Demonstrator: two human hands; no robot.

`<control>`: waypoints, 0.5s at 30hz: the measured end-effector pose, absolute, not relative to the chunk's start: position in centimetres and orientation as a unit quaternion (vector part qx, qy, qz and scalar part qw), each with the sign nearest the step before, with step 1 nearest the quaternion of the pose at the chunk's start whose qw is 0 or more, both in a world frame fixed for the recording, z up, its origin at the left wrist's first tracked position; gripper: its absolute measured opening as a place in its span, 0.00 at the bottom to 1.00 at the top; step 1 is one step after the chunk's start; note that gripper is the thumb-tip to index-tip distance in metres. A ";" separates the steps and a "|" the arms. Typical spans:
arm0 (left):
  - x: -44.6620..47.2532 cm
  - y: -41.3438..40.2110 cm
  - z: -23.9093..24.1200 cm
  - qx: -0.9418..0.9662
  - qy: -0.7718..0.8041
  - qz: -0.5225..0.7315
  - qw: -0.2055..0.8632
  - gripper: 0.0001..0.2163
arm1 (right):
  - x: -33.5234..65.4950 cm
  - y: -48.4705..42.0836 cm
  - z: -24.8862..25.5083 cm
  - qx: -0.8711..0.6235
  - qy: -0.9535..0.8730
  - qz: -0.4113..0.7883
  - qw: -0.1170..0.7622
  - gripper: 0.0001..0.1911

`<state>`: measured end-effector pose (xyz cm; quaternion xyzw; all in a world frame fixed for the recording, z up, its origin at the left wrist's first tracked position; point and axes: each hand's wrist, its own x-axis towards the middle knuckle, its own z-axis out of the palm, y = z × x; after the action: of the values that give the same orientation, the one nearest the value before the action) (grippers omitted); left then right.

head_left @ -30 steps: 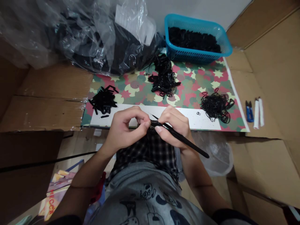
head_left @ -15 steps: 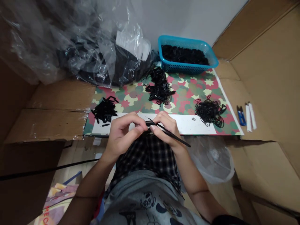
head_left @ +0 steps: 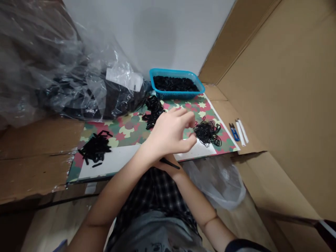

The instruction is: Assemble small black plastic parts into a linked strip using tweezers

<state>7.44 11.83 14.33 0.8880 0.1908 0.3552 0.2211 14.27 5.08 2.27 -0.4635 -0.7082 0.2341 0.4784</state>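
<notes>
**Left to right, from the head view:**

clear plastic bag (head_left: 78, 87), bulky with a dark mass inside, a white label showing through; it rests at far left against the wall;

short black pieces (head_left: 95, 147), a loose heap at the mat's left end, with one piece apart on the white card (head_left: 112, 164);

camouflage mat (head_left: 126, 131), pink, green and cream, carrying the card along its near edge;

black loops (head_left: 153, 111), a tangled heap toward the far edge;

right hand (head_left: 166, 164), low and partly hidden beneath the left wrist, with a slim black rod (head_left: 170, 163) across it; its fingers are out of sight, so the hold cannot be told;

left hand (head_left: 170, 133), raised over the mat, fingers loosely curled and holding nothing visible, fingertips near the thin black bands (head_left: 207, 133), a second tangle at the mat's right end;

blue basket (head_left: 175, 89), at the far edge, filled with black pieces to below its rim;

blue snips (head_left: 234, 132) and white strips (head_left: 241, 132), on cardboard beyond the mat's right edge.

Stage, judged from the layout: basket well filled; bag bulky; three loose heaps on the mat.
</notes>
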 end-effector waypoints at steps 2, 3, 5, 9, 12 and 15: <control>8.3 12.2 15.1 0.908 0.200 0.318 0.185 0.10 | 14.5 5.1 2.2 -0.490 -0.705 0.234 0.456 0.26; 8.2 12.3 15.5 0.906 0.201 0.322 0.187 0.12 | 14.6 5.2 2.5 -0.490 -0.707 0.239 0.450 0.23; 6.9 12.6 15.9 0.884 0.197 0.369 0.208 0.14 | 14.8 5.6 3.3 -0.472 -0.717 0.248 0.449 0.11; 2.1 12.9 14.5 0.836 0.243 0.441 0.217 0.07 | 15.1 6.0 5.0 -0.434 -0.732 0.250 0.462 0.06; -1.6 11.7 11.2 0.752 0.363 0.501 0.228 0.07 | 15.4 5.8 6.1 -0.416 -0.739 0.247 0.469 0.08; -3.8 8.7 7.9 0.613 0.470 0.583 0.252 0.09 | 15.9 5.6 7.4 -0.383 -0.763 0.218 0.473 0.07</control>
<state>-3.77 8.70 7.92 0.6132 0.4702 0.5826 0.2521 15.87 5.58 7.42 -0.3830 -0.7627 0.2184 0.4732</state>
